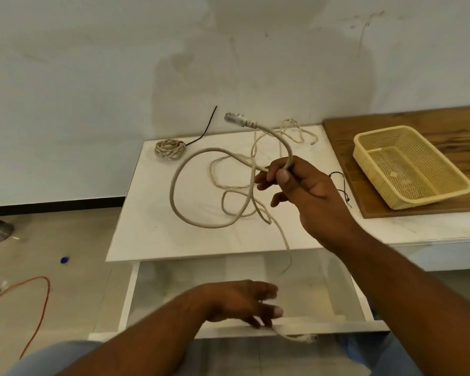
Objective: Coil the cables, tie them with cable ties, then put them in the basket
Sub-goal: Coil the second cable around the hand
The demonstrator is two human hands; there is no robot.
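My right hand [296, 183] is raised over the white table [147, 234] and grips a thick grey cable [174, 185], which forms one wide loop; its plug end [232, 118] sticks up behind. Down by the open drawer's front edge, my left hand [244, 302] pinches the thin far end of that cable, whose connector [308, 338] dangles below. A thinner cream cable [291, 131] lies loose and tangled on the table. At the back left of the table rests a coiled cable [170, 149] tied with a black cable tie [206, 128]. The yellow basket [391, 196] stands at the right.
The basket sits on a wooden board [445, 120] to the right of the table. Black cable ties [342, 185] lie at the table's right edge. An open white drawer [136, 294] juts out below the table. A red wire [42, 302] runs over the floor at left.
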